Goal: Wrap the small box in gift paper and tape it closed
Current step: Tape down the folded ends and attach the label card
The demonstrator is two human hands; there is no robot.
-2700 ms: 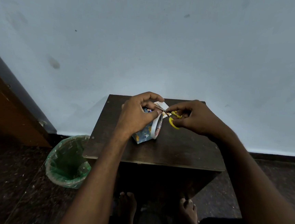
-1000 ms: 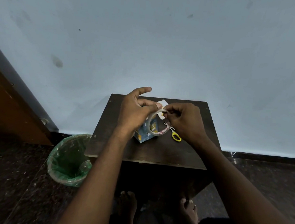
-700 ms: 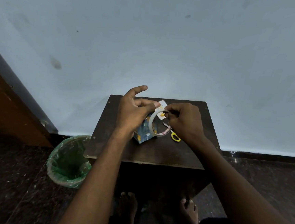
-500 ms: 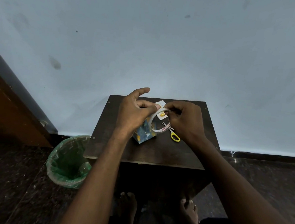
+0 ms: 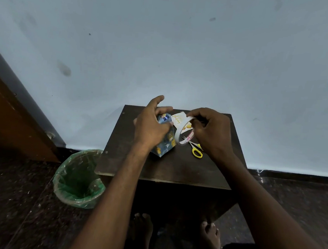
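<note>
Against the pale wall, on our dark bench point(image 5: 175, 171), our left hand point(image 5: 151, 127) grips the wrapped box point(image 5: 165, 144) while our right hand point(image 5: 212, 132) pinches the tape roll point(image 5: 180, 133) just beside it, rightward.

Pale blue wall point(image 5: 166, 45), dark speckled floor point(image 5: 13, 200)

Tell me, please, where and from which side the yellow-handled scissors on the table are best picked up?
Take the scissors by the yellow handle loop, reaching from the near right. The loop lies flat on the table and is exposed, while the blades point away under the tape roll held by the right hand.
</note>
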